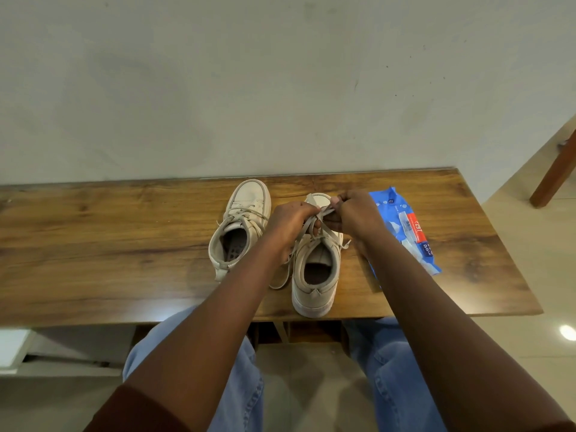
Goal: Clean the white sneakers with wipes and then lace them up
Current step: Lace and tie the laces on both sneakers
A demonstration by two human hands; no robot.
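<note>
in the middle of the frame, on the tabletop (pixel 124 244), the left hand (pixel 291 226) and right hand (pixel 355 216) each pinch the lace (pixel 327 210) over the right sneaker (pixel 316 275), so pull both ends evenly and keep them flat.

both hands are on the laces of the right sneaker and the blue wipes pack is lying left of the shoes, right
Not quite. The head view shows the blue wipes pack on the table to the right of the left sneaker and right sneaker. The rest holds: left hand and right hand hold that right sneaker's laces.
</note>
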